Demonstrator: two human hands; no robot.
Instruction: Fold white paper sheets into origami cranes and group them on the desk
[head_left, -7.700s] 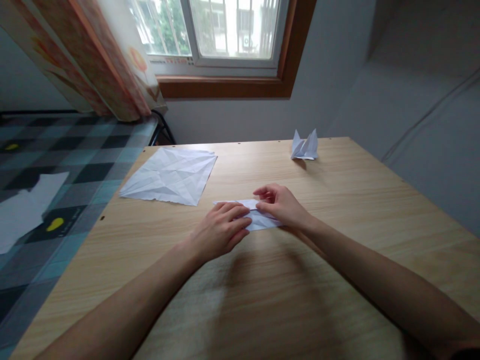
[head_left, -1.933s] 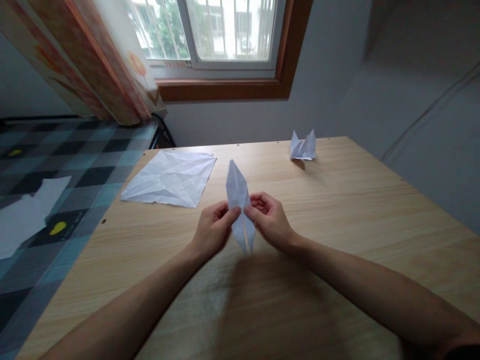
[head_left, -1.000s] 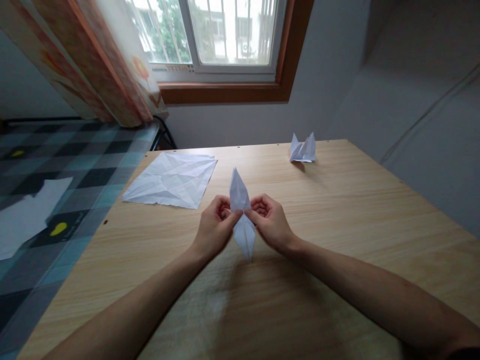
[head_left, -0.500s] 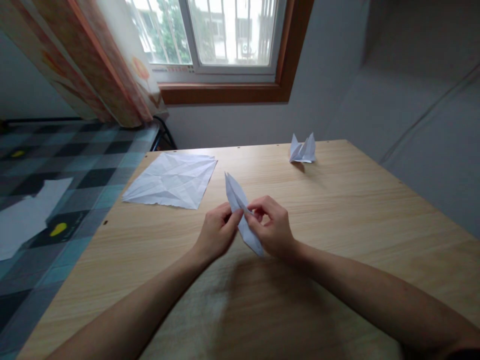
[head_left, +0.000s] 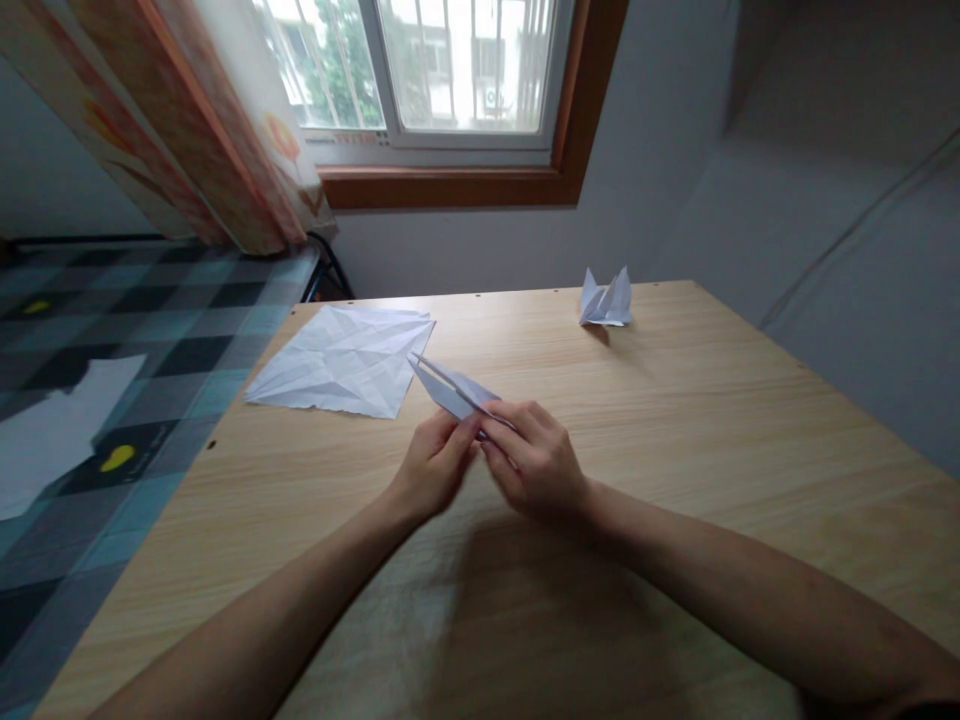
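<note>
Both my hands grip a folded piece of white paper [head_left: 444,392] above the middle of the table. My left hand [head_left: 435,460] pinches its near left side, thumb on top. The fingers of my right hand [head_left: 536,452] lie over its near right part and hide much of it. Pointed at its far left end, the paper shows a gap between two long folded layers. Beyond it to the left, a creased white sheet [head_left: 349,365] lies flat. Toward the back right stands a white folded paper figure [head_left: 606,300] with two upright points.
The wooden table [head_left: 712,430] reaches back toward a wall below a window [head_left: 465,70]. On the left, a bed with a checked cover [head_left: 187,350] adjoins the table and bears torn white paper [head_left: 60,430]. A patterned curtain [head_left: 202,130] hangs beside the window.
The folded paper has been turned so its tip points further left, and its slit between layers now shows. My right hand has changed from a fingertip pinch to fingers laid over the paper.
</note>
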